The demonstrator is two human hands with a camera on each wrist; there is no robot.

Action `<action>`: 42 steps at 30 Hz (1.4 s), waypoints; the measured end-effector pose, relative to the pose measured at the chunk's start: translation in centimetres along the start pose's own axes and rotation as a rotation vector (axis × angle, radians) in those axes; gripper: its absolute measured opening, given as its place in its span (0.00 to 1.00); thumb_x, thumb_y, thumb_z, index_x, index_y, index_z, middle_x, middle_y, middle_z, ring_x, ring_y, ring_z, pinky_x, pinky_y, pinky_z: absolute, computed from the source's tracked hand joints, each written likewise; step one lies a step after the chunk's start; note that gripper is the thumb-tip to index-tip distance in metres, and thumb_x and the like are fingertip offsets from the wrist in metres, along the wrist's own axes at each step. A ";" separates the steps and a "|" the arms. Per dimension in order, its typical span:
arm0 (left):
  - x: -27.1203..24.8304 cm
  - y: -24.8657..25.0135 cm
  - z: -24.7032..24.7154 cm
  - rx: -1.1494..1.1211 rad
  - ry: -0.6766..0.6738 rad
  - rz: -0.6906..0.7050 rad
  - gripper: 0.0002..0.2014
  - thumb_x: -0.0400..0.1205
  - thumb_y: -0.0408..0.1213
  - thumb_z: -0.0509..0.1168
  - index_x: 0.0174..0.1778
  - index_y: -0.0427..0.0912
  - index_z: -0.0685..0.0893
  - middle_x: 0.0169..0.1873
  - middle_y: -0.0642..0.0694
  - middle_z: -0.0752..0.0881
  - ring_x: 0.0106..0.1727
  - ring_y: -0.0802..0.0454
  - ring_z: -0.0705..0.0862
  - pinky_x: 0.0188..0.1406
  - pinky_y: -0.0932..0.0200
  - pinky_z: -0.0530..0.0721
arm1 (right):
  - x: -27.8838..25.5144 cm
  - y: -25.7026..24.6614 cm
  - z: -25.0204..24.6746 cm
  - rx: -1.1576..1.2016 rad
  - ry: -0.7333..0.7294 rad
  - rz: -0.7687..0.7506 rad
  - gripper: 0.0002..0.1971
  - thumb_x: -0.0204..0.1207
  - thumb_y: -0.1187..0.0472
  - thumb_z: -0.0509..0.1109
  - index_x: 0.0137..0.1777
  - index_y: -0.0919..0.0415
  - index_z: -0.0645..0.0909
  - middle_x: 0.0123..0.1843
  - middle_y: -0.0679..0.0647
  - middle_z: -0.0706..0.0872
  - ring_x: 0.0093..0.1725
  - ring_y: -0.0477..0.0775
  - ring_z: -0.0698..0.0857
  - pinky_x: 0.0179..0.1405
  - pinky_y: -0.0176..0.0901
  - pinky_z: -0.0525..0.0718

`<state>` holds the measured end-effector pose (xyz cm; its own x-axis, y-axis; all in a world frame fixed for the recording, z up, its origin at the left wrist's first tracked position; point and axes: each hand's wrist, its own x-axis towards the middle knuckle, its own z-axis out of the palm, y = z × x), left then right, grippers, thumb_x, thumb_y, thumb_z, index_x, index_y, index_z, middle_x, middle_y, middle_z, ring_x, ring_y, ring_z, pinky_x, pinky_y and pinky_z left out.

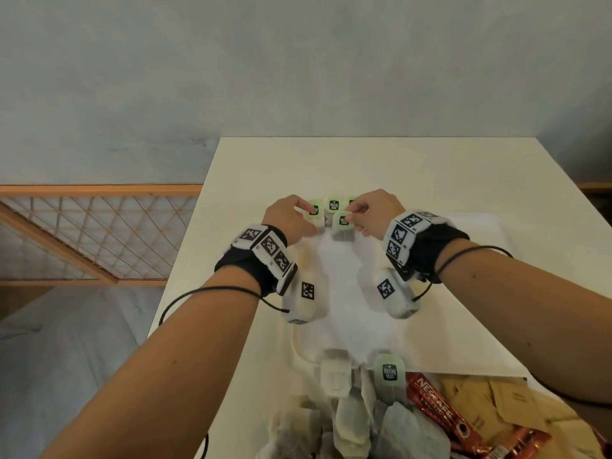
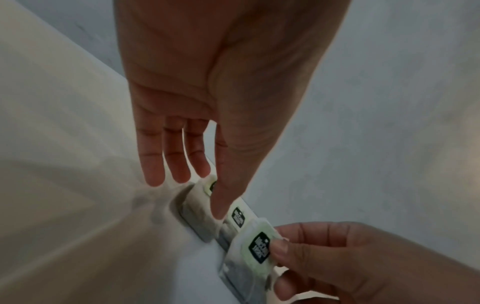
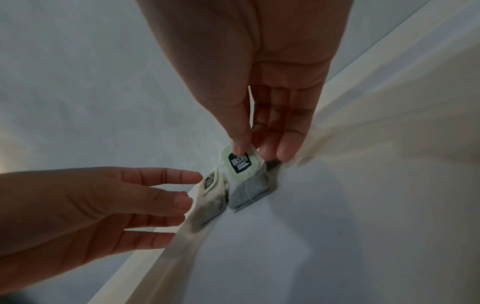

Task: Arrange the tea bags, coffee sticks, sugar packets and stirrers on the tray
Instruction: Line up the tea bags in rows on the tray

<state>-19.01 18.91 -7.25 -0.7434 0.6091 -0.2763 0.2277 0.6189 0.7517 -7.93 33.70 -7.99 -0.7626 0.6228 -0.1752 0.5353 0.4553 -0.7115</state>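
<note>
Reads "McCoy teas" on green tea bag tags [image 1: 389, 373]; reads "NESCAFE CLASSIC" on a red coffee stick [image 1: 436, 405].

The tea bags [image 1: 342, 226] are made of thin, matt, porous paper, grey where the leaves show through, with smooth pale-green paper tags [image 1: 333, 204] printed in black. The tray [image 1: 463, 326] is seen as white, smooth and matt, as is the cream tabletop [image 1: 331, 160]. The coffee sticks [image 1: 440, 415] are wrapped in glossy red foil, and the sugar packets [image 1: 496, 402] in matt brown paper. The wall [image 1: 298, 61] looks like rough grey plaster; the screen [image 1: 99, 233] is framed in wood.
</note>
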 end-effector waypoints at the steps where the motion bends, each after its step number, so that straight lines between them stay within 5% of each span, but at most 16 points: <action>1: 0.4 0.2 -0.2 0.028 -0.013 0.000 0.18 0.70 0.38 0.81 0.54 0.46 0.85 0.39 0.54 0.79 0.38 0.57 0.78 0.31 0.66 0.75 | 0.4 -0.1 0.0 -0.007 0.001 -0.001 0.06 0.77 0.64 0.74 0.51 0.61 0.89 0.40 0.56 0.88 0.37 0.54 0.85 0.50 0.52 0.90; 5: 1.9 0.5 -0.5 0.146 -0.043 0.005 0.16 0.69 0.34 0.81 0.50 0.47 0.86 0.49 0.48 0.82 0.41 0.54 0.80 0.31 0.64 0.75 | 1.6 -0.5 0.5 0.037 0.020 -0.011 0.06 0.76 0.65 0.75 0.51 0.61 0.89 0.40 0.57 0.89 0.37 0.53 0.86 0.51 0.49 0.89; 9: 2.4 0.2 -0.1 0.178 -0.029 -0.005 0.15 0.68 0.35 0.81 0.46 0.47 0.85 0.49 0.47 0.84 0.43 0.50 0.82 0.42 0.59 0.82 | 2.4 -0.8 1.2 0.024 0.021 -0.009 0.07 0.76 0.65 0.75 0.52 0.62 0.89 0.40 0.57 0.89 0.37 0.53 0.85 0.50 0.48 0.89; 14: 0.9 0.9 0.0 0.233 -0.023 0.018 0.16 0.71 0.40 0.79 0.52 0.47 0.83 0.55 0.46 0.84 0.52 0.48 0.83 0.51 0.56 0.82 | 1.6 -1.5 0.3 -0.028 0.036 0.003 0.13 0.71 0.61 0.79 0.56 0.56 0.85 0.51 0.52 0.86 0.51 0.55 0.86 0.54 0.49 0.87; 17: -1.8 2.2 -0.2 0.269 -0.047 0.067 0.17 0.71 0.42 0.79 0.54 0.47 0.84 0.58 0.46 0.85 0.59 0.47 0.83 0.54 0.56 0.81 | -1.3 -2.2 -1.4 -0.029 0.065 -0.064 0.15 0.71 0.60 0.78 0.58 0.55 0.85 0.53 0.51 0.85 0.49 0.51 0.84 0.52 0.46 0.85; 20: -5.4 3.3 -0.2 0.330 -0.117 0.133 0.17 0.73 0.44 0.78 0.55 0.47 0.85 0.57 0.48 0.85 0.59 0.49 0.83 0.52 0.59 0.78 | -5.7 -2.2 -2.9 0.033 0.031 -0.129 0.10 0.72 0.64 0.76 0.52 0.54 0.87 0.47 0.51 0.87 0.38 0.50 0.84 0.39 0.41 0.85; 23: -9.9 3.7 0.0 0.347 -0.188 0.176 0.16 0.75 0.44 0.76 0.56 0.44 0.86 0.52 0.49 0.86 0.53 0.50 0.83 0.52 0.59 0.79 | -10.9 -1.2 -3.8 0.038 -0.043 -0.156 0.08 0.73 0.64 0.75 0.50 0.53 0.87 0.40 0.48 0.86 0.36 0.49 0.86 0.37 0.41 0.86; 27: -15.9 2.7 0.4 0.397 -0.298 0.155 0.14 0.77 0.46 0.75 0.53 0.42 0.89 0.34 0.52 0.85 0.39 0.54 0.84 0.35 0.63 0.80 | -17.6 0.7 -3.7 0.007 -0.173 -0.148 0.08 0.75 0.63 0.75 0.51 0.52 0.87 0.43 0.49 0.89 0.40 0.49 0.88 0.40 0.43 0.87; 32: -21.1 0.3 1.7 0.478 -0.483 0.022 0.17 0.80 0.51 0.71 0.50 0.38 0.89 0.46 0.47 0.91 0.48 0.49 0.89 0.45 0.57 0.84 | -23.5 3.3 -2.6 -0.073 -0.337 -0.138 0.07 0.74 0.62 0.76 0.50 0.50 0.88 0.46 0.44 0.91 0.40 0.42 0.87 0.41 0.34 0.79; 35: -22.9 -0.4 2.9 0.600 -0.421 -0.001 0.21 0.82 0.53 0.66 0.45 0.35 0.85 0.42 0.44 0.87 0.44 0.46 0.86 0.44 0.57 0.78 | -25.8 3.7 -2.1 -0.097 -0.395 -0.137 0.10 0.74 0.61 0.77 0.55 0.52 0.87 0.31 0.24 0.84 0.26 0.32 0.81 0.29 0.22 0.72; 38: -24.5 -0.6 3.8 0.674 -0.392 -0.025 0.27 0.83 0.56 0.63 0.65 0.33 0.80 0.59 0.39 0.83 0.58 0.43 0.82 0.50 0.57 0.74 | -27.3 3.7 -1.4 -0.191 -0.419 -0.185 0.18 0.74 0.64 0.77 0.64 0.53 0.84 0.20 0.22 0.75 0.23 0.25 0.75 0.26 0.22 0.71; 40: -25.2 -0.2 4.3 0.682 -0.399 -0.020 0.26 0.84 0.54 0.63 0.68 0.35 0.78 0.63 0.39 0.82 0.62 0.43 0.80 0.51 0.58 0.74 | -27.9 3.8 -0.9 -0.231 -0.394 -0.202 0.21 0.74 0.64 0.77 0.66 0.54 0.82 0.27 0.32 0.78 0.24 0.22 0.74 0.28 0.21 0.71; 42: -25.3 0.1 4.8 0.645 -0.402 -0.010 0.14 0.86 0.47 0.63 0.53 0.38 0.81 0.51 0.43 0.84 0.57 0.43 0.80 0.43 0.63 0.74 | -28.2 4.0 -0.4 -0.272 -0.369 -0.218 0.23 0.73 0.61 0.78 0.68 0.52 0.81 0.49 0.38 0.84 0.32 0.22 0.75 0.31 0.20 0.70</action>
<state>2.87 5.95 -3.11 -0.4890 0.6591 -0.5713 0.6363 0.7176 0.2832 15.86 18.17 -5.61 -0.9184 0.2506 -0.3061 0.3870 0.7298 -0.5636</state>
